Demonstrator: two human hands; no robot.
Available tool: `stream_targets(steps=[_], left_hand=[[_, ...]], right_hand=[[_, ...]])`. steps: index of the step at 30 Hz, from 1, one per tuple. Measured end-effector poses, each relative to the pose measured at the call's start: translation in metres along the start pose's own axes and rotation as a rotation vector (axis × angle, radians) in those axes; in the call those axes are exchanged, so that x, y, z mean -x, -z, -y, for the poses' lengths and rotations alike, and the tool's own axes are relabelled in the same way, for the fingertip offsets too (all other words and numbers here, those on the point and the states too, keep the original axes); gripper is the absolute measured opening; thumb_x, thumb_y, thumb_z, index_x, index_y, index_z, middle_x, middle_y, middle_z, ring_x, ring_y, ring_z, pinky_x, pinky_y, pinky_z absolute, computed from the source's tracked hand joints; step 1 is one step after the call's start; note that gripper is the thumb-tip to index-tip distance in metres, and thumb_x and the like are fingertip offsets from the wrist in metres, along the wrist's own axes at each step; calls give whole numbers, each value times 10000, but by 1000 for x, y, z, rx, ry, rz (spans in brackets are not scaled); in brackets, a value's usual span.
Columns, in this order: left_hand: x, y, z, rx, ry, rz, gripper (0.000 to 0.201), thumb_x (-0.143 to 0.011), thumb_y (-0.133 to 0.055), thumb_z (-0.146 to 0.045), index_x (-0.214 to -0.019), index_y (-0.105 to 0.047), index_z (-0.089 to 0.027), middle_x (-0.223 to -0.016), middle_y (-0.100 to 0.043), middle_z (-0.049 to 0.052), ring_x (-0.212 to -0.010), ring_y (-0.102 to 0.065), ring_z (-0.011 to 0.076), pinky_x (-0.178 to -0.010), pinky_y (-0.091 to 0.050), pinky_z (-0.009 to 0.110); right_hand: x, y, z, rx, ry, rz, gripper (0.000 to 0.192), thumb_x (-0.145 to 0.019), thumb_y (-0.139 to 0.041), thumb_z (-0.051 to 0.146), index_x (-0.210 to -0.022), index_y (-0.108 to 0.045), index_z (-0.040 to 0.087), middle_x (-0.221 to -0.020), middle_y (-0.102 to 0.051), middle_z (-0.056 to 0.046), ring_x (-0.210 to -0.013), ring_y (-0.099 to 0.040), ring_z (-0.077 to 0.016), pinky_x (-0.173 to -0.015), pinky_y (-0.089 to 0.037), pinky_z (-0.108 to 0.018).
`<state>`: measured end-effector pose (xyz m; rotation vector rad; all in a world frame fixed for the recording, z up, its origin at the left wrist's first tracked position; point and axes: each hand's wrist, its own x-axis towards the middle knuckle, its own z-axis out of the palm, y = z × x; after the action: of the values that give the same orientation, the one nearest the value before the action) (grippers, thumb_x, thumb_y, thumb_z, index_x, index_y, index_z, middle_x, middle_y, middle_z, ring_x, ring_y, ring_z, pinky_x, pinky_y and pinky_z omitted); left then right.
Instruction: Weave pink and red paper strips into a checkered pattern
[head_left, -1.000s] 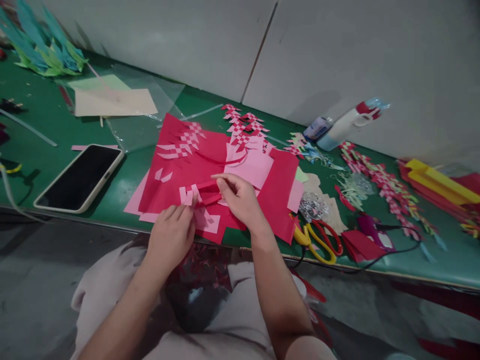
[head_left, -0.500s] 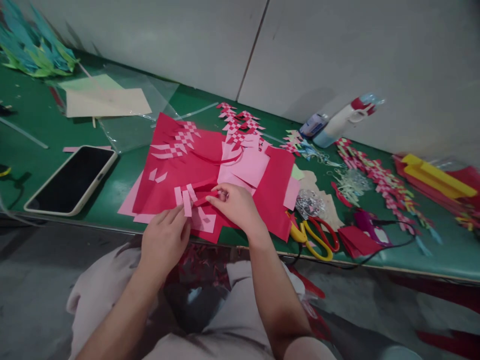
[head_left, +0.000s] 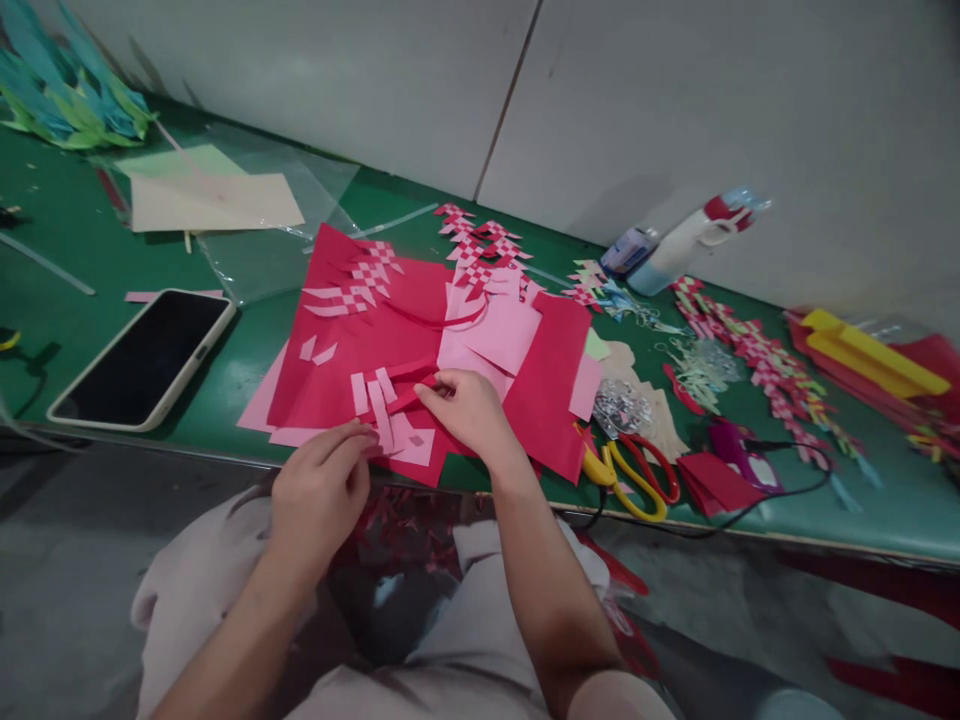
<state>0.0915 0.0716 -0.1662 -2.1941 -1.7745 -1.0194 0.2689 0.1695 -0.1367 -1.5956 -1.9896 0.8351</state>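
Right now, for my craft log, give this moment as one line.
left hand: pinching pink strip | right hand: gripping red strip | scissors: idle, right

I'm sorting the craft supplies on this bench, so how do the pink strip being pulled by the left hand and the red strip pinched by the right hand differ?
The pink strip is pale and runs toward the table's near edge, held by the left hand. The red strip is dark and lies crosswise, pinched by the right hand. The pink strip stands out against the red sheet; the red strip blends into it. Both are narrow paper strips crossing in one weave.
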Motion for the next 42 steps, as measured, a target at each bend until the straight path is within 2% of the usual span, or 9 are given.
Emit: stream_targets(steps=[3, 8, 12, 17, 20, 22, 28, 35, 42], left_hand=[[-5, 3, 0, 20, 17, -12, 188, -816, -532, -95, -909, -673, -178, -956, -715, 72, -892, -657, 200, -840, -511, 327], [-15, 1, -2, 40, -126, 154, 268, -842, -514, -127, -1072, -652, -143, -1093, -644, 137, -1043, -559, 259, -949, -469, 406], [-15, -6, -5, -9, -144, 246, 341, -875, -505, -190, -1193, -613, -132, -1128, -587, 162, -1021, -536, 274, -909, -485, 426], [-14, -11, -5, -52, -127, 240, 365, -895, -487, -201, -1232, -593, -108, -1065, -584, 156, -948, -537, 263, -857, -496, 407], [-17, -12, -4, -70, -134, 224, 359, -891, -480, -187, -1209, -600, -72, -1031, -595, 164, -928, -533, 269, -844, -496, 405], [-18, -13, -4, -78, -135, 220, 363, -888, -480, -184, -1211, -598, -68, -1022, -605, 161, -916, -535, 269, -841, -496, 405], [-19, -15, -5, -79, -96, 186, 339, -887, -466, -178, -1176, -618, -84, -1007, -634, 147, -907, -557, 260, -848, -494, 388], [-22, -18, -8, -86, -37, 132, 308, -908, -463, -238, -1101, -660, -101, -994, -674, 145, -889, -598, 253, -818, -499, 374], [-26, -21, -13, -145, 71, 107, 305, -899, -510, -362, -994, -700, -143, -931, -715, 107, -795, -637, 239, -684, -481, 342]], right_hand=[[0, -1, -1, -19, -12, 8, 285, -803, -572, 408, -632, -584, 180, -610, -602, -3, -577, -497, -123, -540, -296, -250], [0, -3, -1, -93, -3, 15, 290, -811, -554, 406, -640, -595, 175, -594, -582, 2, -580, -494, -119, -528, -302, -241], [-1, -7, 3, -168, 13, 14, 288, -818, -551, 400, -662, -617, 168, -616, -598, -1, -586, -508, -113, -540, -331, -232], [0, -10, 11, -224, 53, 10, 300, -833, -559, 413, -707, -656, 159, -669, -641, -8, -604, -519, -108, -566, -370, -229], [3, -5, 13, -257, 108, 60, 254, -828, -592, 396, -893, -707, 179, -762, -682, -2, -654, -551, -105, -625, -411, -225], [5, 2, 10, -179, 149, 72, 242, -811, -627, 338, -995, -710, 204, -786, -688, 7, -678, -561, -106, -657, -418, -228], [6, 11, 2, 238, 204, 79, 248, -820, -619, 239, -1050, -712, 237, -943, -689, -31, -780, -598, -144, -666, -403, -257], [5, 9, 3, 422, 273, 105, 238, -913, -543, 313, -1059, -701, 211, -1001, -671, -57, -895, -609, -172, -690, -400, -271], [7, 6, 9, 510, 425, -7, 270, -959, -468, 358, -979, -709, 236, -884, -610, -41, -867, -533, -156, -602, -325, -268]])
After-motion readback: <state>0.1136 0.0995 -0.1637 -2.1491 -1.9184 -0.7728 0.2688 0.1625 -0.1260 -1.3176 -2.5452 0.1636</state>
